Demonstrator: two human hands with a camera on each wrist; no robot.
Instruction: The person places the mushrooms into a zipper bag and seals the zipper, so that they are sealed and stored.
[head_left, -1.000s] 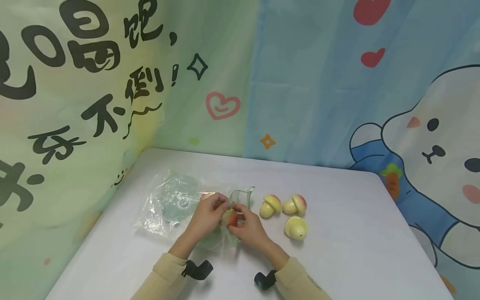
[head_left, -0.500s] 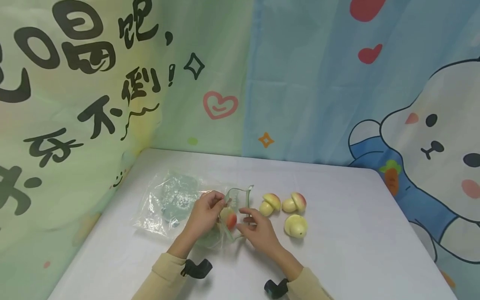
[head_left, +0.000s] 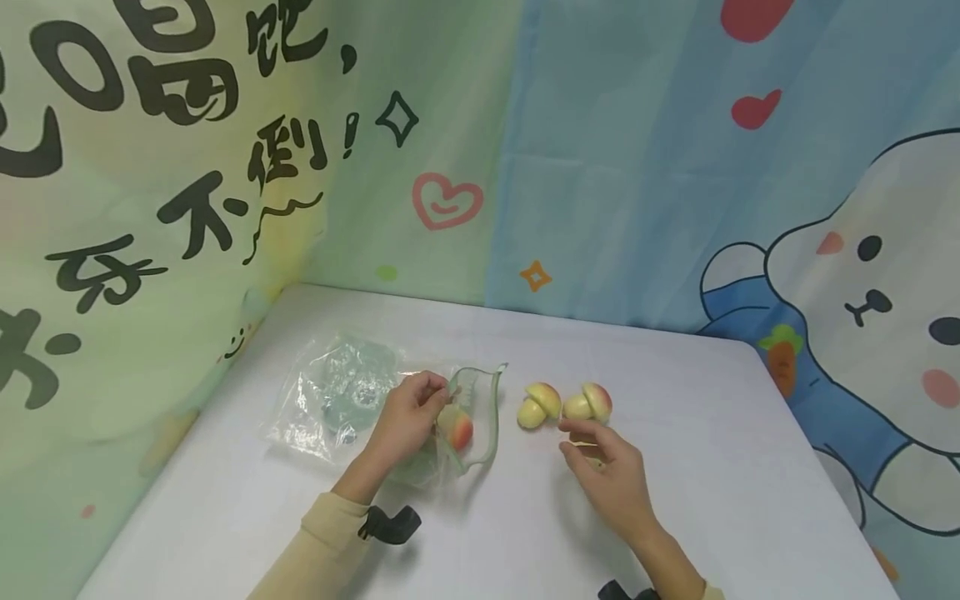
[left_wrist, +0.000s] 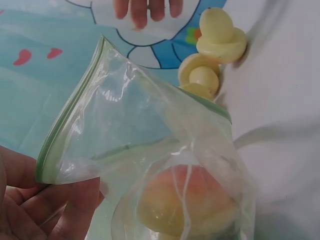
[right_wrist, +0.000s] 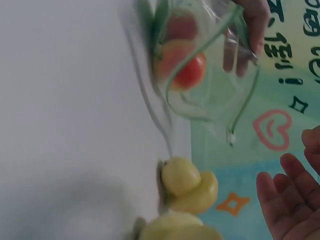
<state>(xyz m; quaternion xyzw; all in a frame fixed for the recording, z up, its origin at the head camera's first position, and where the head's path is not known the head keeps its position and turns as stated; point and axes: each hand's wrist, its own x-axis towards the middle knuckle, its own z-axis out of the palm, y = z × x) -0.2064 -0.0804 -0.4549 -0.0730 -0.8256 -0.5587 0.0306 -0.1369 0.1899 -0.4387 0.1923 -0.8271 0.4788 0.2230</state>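
My left hand [head_left: 408,421] pinches the edge of a clear zip bag [left_wrist: 70,120] with green seal strips, and its mouth gapes to the right. A mushroom-shaped toy [left_wrist: 185,202], yellow with a red cap, sits inside near the mouth. My right hand [head_left: 615,479] holds nothing; its fingers are loosely bent and spread over the nearest loose mushroom, which they mostly hide in the head view. Two more yellow mushrooms, one on the left [head_left: 538,406] and one with a reddish cap edge [head_left: 588,402], lie just beyond those fingertips.
Crinkled clear plastic with pale blue-green patches [head_left: 352,392] spreads over the white table [head_left: 712,467] left of my left hand. A printed cloth backdrop [head_left: 615,208] rises behind the table's far edge.
My right hand has drawn away from the mushroom in the bag and moved right to the loose mushrooms. My left hand keeps its hold on the bag, whose mouth now gapes wider.
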